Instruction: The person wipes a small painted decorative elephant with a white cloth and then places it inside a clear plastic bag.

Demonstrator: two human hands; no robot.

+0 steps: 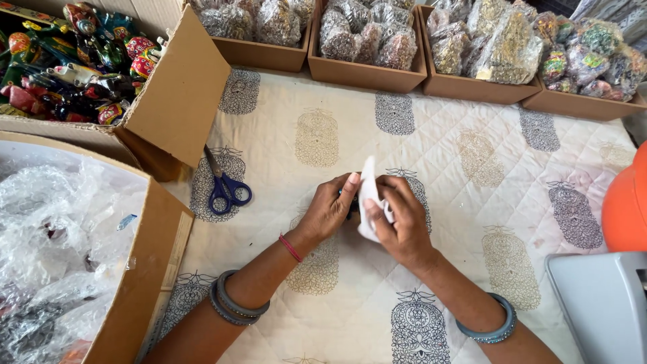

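We see two hands close together over the printed quilt. The left hand and the right hand both pinch one small white piece, which looks like paper or thin wrap. Something dark sits between the hands, but it is too hidden for us to tell what it is.

We count one pair of blue scissors lying on the quilt, to the left of the white piece and well apart from it. Far above the white piece stand four brown trays in a row, each full of small clear bags. To the far left are two big cardboard boxes: one holds bright painted toys, and one holds crinkly clear plastic.
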